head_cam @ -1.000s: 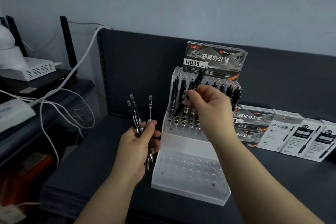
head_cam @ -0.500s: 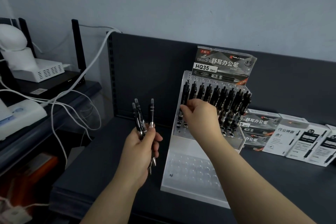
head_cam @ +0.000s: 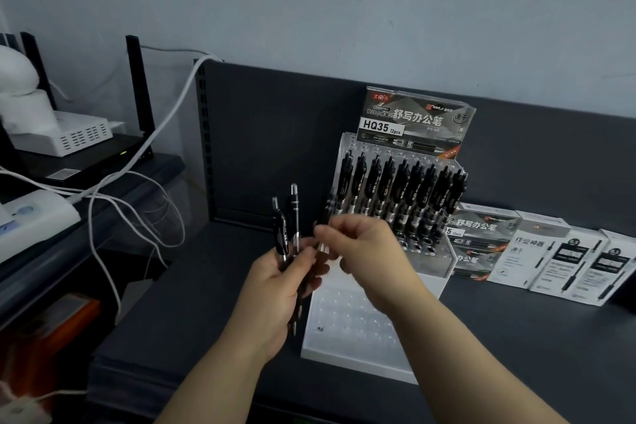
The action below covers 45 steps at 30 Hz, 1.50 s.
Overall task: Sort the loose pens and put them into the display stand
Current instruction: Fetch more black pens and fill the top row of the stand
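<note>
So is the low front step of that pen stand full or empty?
Empty where visible: the front step shows only bare holes, while black pens crowd the rows behind.

right hand [head_cam: 361, 248]: motion-blurred | its pen [head_cam: 326, 213]: smeared | white boxes [head_cam: 616, 262]: cut by right edge

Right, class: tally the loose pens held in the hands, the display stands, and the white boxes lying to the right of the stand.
Loose pens, two gripped in the left hand, one pinched by the right hand: 3
Display stand: 1
White boxes in view: 3
Total: 7
</note>
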Each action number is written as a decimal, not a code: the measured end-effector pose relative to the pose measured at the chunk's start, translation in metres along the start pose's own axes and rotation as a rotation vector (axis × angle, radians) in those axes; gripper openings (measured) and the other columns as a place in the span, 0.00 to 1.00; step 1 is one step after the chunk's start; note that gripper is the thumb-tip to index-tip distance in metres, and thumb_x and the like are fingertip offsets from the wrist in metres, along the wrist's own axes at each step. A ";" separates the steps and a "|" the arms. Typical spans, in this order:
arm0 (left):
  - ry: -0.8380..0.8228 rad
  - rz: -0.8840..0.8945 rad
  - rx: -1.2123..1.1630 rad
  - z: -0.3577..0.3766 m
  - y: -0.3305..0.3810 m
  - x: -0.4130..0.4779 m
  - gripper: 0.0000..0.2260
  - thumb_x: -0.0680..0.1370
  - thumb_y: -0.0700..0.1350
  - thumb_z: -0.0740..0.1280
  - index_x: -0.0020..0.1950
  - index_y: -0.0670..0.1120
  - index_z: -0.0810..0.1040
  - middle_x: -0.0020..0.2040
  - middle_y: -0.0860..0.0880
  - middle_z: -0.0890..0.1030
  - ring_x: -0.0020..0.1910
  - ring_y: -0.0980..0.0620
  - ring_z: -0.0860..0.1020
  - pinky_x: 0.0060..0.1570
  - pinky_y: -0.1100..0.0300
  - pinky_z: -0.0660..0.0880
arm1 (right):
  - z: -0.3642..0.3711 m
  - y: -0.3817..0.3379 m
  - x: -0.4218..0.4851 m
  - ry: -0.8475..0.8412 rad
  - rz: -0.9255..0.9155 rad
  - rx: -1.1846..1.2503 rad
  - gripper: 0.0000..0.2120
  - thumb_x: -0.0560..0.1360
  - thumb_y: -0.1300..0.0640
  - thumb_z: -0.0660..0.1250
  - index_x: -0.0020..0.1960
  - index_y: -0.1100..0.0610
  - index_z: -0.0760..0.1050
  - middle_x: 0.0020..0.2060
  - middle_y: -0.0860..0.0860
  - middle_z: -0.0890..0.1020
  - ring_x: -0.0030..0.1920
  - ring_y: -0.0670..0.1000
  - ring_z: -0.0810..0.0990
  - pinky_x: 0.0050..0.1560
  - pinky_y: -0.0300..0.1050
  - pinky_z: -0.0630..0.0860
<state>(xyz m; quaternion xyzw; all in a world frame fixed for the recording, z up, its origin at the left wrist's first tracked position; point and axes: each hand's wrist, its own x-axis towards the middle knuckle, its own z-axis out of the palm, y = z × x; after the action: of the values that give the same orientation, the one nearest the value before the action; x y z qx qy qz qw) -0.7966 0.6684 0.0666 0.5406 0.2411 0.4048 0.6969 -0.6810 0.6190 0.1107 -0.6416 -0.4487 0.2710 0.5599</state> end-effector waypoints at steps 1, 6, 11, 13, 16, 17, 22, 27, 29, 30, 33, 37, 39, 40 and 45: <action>0.015 -0.009 -0.014 -0.001 0.000 0.001 0.10 0.79 0.40 0.61 0.53 0.45 0.81 0.48 0.47 0.84 0.50 0.51 0.82 0.53 0.55 0.77 | -0.005 -0.003 0.001 0.043 -0.011 0.022 0.08 0.75 0.59 0.67 0.39 0.58 0.79 0.27 0.49 0.77 0.27 0.47 0.70 0.27 0.38 0.67; 0.132 -0.044 -0.050 -0.004 -0.002 0.006 0.09 0.80 0.42 0.61 0.53 0.46 0.80 0.38 0.50 0.79 0.37 0.54 0.78 0.43 0.56 0.77 | -0.028 -0.018 0.013 0.350 -0.178 -0.037 0.07 0.78 0.59 0.63 0.47 0.56 0.79 0.33 0.48 0.81 0.26 0.40 0.72 0.28 0.34 0.67; 0.104 -0.036 0.034 -0.003 -0.002 0.005 0.09 0.80 0.42 0.60 0.54 0.48 0.79 0.30 0.52 0.73 0.27 0.58 0.66 0.30 0.62 0.66 | -0.034 -0.013 0.026 0.470 -0.287 -0.294 0.14 0.78 0.58 0.62 0.63 0.55 0.70 0.51 0.47 0.80 0.42 0.39 0.77 0.40 0.29 0.71; 0.095 -0.037 0.029 -0.003 -0.001 0.006 0.09 0.80 0.42 0.60 0.54 0.48 0.79 0.30 0.52 0.72 0.27 0.58 0.65 0.29 0.62 0.65 | -0.032 -0.009 0.029 0.441 -0.281 -0.392 0.14 0.79 0.58 0.61 0.64 0.56 0.70 0.52 0.47 0.79 0.43 0.39 0.76 0.40 0.27 0.69; 0.093 -0.038 0.029 -0.004 0.000 0.005 0.08 0.80 0.42 0.60 0.54 0.48 0.79 0.30 0.52 0.71 0.26 0.58 0.65 0.29 0.63 0.65 | -0.029 0.001 0.035 0.373 -0.230 -0.520 0.15 0.79 0.57 0.61 0.65 0.59 0.70 0.55 0.52 0.80 0.50 0.47 0.78 0.47 0.35 0.70; 0.095 -0.038 0.032 -0.004 0.000 0.006 0.08 0.80 0.42 0.60 0.54 0.48 0.78 0.30 0.53 0.71 0.26 0.58 0.65 0.28 0.64 0.65 | -0.028 0.004 0.036 0.354 -0.210 -0.560 0.15 0.79 0.57 0.60 0.64 0.60 0.70 0.53 0.53 0.81 0.48 0.49 0.78 0.46 0.37 0.71; 0.103 -0.035 0.019 -0.005 0.002 0.006 0.08 0.80 0.43 0.60 0.54 0.48 0.78 0.30 0.53 0.71 0.26 0.59 0.65 0.26 0.65 0.65 | -0.028 0.010 0.039 0.366 -0.172 -0.615 0.13 0.78 0.53 0.63 0.58 0.59 0.73 0.35 0.43 0.74 0.33 0.41 0.72 0.31 0.33 0.66; 0.103 -0.042 -0.004 -0.004 0.002 0.006 0.08 0.80 0.44 0.61 0.54 0.47 0.78 0.31 0.52 0.71 0.26 0.59 0.65 0.26 0.66 0.65 | -0.024 0.014 0.040 0.364 -0.134 -0.600 0.10 0.75 0.53 0.67 0.50 0.59 0.77 0.33 0.46 0.76 0.36 0.46 0.75 0.34 0.37 0.70; 0.101 -0.045 -0.006 -0.004 0.002 0.006 0.07 0.79 0.45 0.61 0.53 0.47 0.78 0.30 0.52 0.72 0.26 0.58 0.65 0.25 0.66 0.65 | -0.024 0.014 0.041 0.349 -0.140 -0.621 0.09 0.76 0.54 0.65 0.49 0.60 0.77 0.33 0.47 0.77 0.34 0.47 0.76 0.33 0.37 0.70; 0.100 -0.046 -0.007 -0.004 0.003 0.006 0.07 0.79 0.45 0.61 0.52 0.47 0.77 0.30 0.52 0.72 0.25 0.58 0.65 0.25 0.66 0.65 | -0.024 0.014 0.041 0.339 -0.148 -0.632 0.08 0.77 0.55 0.65 0.48 0.60 0.77 0.33 0.49 0.78 0.34 0.48 0.76 0.32 0.37 0.70; 0.110 -0.047 -0.013 -0.003 0.004 0.006 0.05 0.80 0.45 0.61 0.47 0.45 0.73 0.30 0.51 0.73 0.25 0.58 0.65 0.26 0.65 0.65 | -0.024 0.014 0.042 0.310 -0.157 -0.678 0.08 0.78 0.56 0.63 0.49 0.60 0.76 0.32 0.50 0.77 0.32 0.47 0.74 0.29 0.36 0.67; 0.136 -0.057 -0.031 0.000 0.005 0.006 0.06 0.80 0.45 0.61 0.46 0.44 0.72 0.30 0.51 0.74 0.25 0.58 0.66 0.26 0.64 0.64 | -0.023 0.014 0.041 0.348 -0.158 -0.621 0.09 0.78 0.56 0.63 0.55 0.59 0.72 0.38 0.46 0.76 0.36 0.44 0.72 0.33 0.35 0.66; 0.135 -0.061 -0.038 0.001 0.006 0.006 0.06 0.80 0.45 0.60 0.46 0.44 0.72 0.30 0.51 0.74 0.25 0.58 0.67 0.26 0.64 0.64 | -0.024 0.014 0.041 0.351 -0.152 -0.625 0.09 0.78 0.56 0.63 0.54 0.59 0.73 0.38 0.46 0.75 0.34 0.43 0.72 0.32 0.33 0.66; 0.134 -0.059 -0.037 0.002 0.006 0.006 0.06 0.80 0.45 0.60 0.46 0.44 0.72 0.30 0.51 0.74 0.25 0.57 0.67 0.26 0.64 0.65 | -0.024 0.014 0.041 0.347 -0.146 -0.637 0.09 0.78 0.56 0.63 0.54 0.60 0.74 0.37 0.47 0.76 0.34 0.42 0.72 0.32 0.34 0.66; 0.153 -0.042 -0.009 0.002 0.006 0.006 0.07 0.80 0.45 0.60 0.45 0.44 0.73 0.29 0.52 0.75 0.27 0.57 0.70 0.27 0.63 0.69 | -0.024 0.011 0.043 0.279 -0.117 -0.720 0.09 0.78 0.57 0.61 0.53 0.61 0.76 0.37 0.52 0.78 0.35 0.49 0.75 0.35 0.40 0.69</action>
<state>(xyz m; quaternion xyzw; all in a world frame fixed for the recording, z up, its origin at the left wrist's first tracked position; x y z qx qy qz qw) -0.7939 0.6728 0.0735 0.4998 0.3029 0.4315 0.6872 -0.6385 0.6457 0.1126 -0.8010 -0.4705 -0.0262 0.3692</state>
